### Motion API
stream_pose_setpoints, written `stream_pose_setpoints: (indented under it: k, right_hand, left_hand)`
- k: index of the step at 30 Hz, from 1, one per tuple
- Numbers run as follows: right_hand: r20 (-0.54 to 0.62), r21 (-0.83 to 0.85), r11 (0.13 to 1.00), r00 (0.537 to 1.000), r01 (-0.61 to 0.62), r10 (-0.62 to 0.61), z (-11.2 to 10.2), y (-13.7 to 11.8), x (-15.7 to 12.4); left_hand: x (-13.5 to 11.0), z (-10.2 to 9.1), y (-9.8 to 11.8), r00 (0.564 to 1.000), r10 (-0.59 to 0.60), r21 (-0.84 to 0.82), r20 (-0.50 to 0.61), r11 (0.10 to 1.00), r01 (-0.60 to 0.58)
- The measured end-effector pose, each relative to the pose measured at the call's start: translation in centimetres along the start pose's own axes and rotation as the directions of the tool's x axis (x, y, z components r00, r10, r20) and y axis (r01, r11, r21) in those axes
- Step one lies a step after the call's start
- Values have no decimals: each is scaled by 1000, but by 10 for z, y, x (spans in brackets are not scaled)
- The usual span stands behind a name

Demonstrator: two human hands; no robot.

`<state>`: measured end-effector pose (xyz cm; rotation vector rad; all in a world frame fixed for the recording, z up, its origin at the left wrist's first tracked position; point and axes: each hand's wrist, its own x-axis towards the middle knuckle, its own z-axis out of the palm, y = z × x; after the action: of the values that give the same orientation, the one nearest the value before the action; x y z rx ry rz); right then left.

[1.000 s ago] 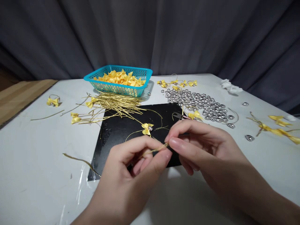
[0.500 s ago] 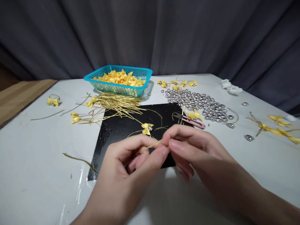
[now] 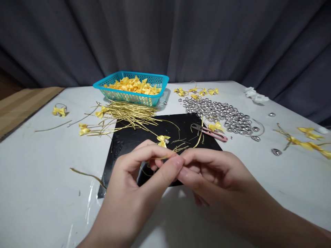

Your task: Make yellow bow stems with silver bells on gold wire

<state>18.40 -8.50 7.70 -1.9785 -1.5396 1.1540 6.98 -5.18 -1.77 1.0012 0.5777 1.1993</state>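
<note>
On the desk (image 3: 51, 179) beyond our left hand (image 3: 141, 179), a basket (image 3: 154, 101) holds bows (image 3: 134, 85); that hand pinches strands (image 3: 179, 148) jutting just past it; our right hand (image 3: 217, 177) touches it, hold unclear.

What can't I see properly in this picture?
In the head view:
Part of the gold strands: hidden by the left hand.
Whether the right hand grips anything: it blocks the view itself.
The basket's bottom: hidden under yellow bows.
How many silver pieces: too small and crowded.
Yellow ribbon, far right: cut off by the edge.
</note>
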Motion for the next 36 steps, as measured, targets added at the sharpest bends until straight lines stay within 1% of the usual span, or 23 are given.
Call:
stream_pose_setpoints:
  k: [5,7,9,11,12,15,17,21,24,26,28,31,34,36]
  right_hand:
    - [-8,-25,999,999,45,-45,1,0,-1]
    - [3,-35,996,997,78,-78,1,0,0]
    - [24,-31,994,994,107,-107,0,0,0]
    - [32,-30,993,993,116,-115,-1,1,0]
    - [32,-32,993,993,112,-111,-1,1,0]
    - [22,-33,995,995,94,-93,-1,1,-1]
    - [16,-26,996,996,83,-83,0,0,-1]
    - [4,-12,997,997,71,-71,0,-1,-2]
    - [13,18,998,998,58,-58,-1,0,-3]
    - [25,39,998,998,54,-55,-1,0,-3]
    - [32,55,997,998,48,-49,-1,0,-3]
    - [33,55,998,999,38,-40,-1,0,-1]
    - [37,35,999,998,42,-43,-1,-1,-1]
    - [39,22,999,998,43,-44,-1,-1,-2]
  left_hand:
    - [1,0,0,999,-17,-9,-49,1000,17]
    - [0,0,2,998,-15,22,-54,1000,16]
    - [-2,1,3,996,-4,83,-86,997,11]
    - [-4,0,2,991,50,157,-125,987,-30]
    - [-6,0,0,983,103,194,-151,978,-72]
    - [-9,-1,-4,931,291,311,-219,925,-216]
    - [-10,-1,-6,892,386,373,-235,883,-284]
    - [-7,-1,-6,816,533,447,-222,800,-401]
    - [-6,0,-6,743,643,548,-189,696,-463]
    - [-7,0,-5,712,686,615,-149,629,-476]
    - [-8,1,-5,705,698,669,-122,583,-461]
    - [-8,1,-5,691,712,720,-122,543,-432]
    - [-6,1,-5,683,713,717,-156,558,-418]
    - [-5,0,-5,702,693,696,-163,585,-416]
